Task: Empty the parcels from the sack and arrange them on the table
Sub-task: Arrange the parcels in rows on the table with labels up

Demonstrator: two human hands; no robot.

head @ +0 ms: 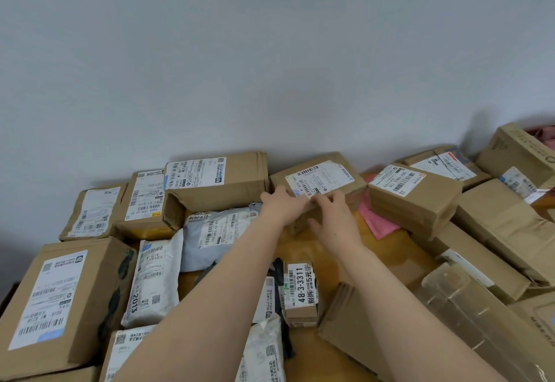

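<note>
Your two hands are on one cardboard box (pixel 356 185) at the far side of the table (pixel 303 249), close to the wall (pixel 270 66). Your left hand (pixel 282 206) is curled over its near left corner. Your right hand (pixel 335 216) takes the near edge, with fingers on top by the shipping label (pixel 318 182) and the thumb down on the front face. So both hands hold this box and neither is free.

The box lies flat with the label up, a little turned compared with its neighbours. The wide brown box (pixel 237 183) on its left seems to touch it. The smaller brown box (pixel 417 201) is just beside it on the right, and a pink mailer (pixel 380 219) shows from under that one.

I think you grip from the near side in order to square the box into the back row with its label readable. The sack is not in view, so I cannot tell how many parcels remain.
</note>
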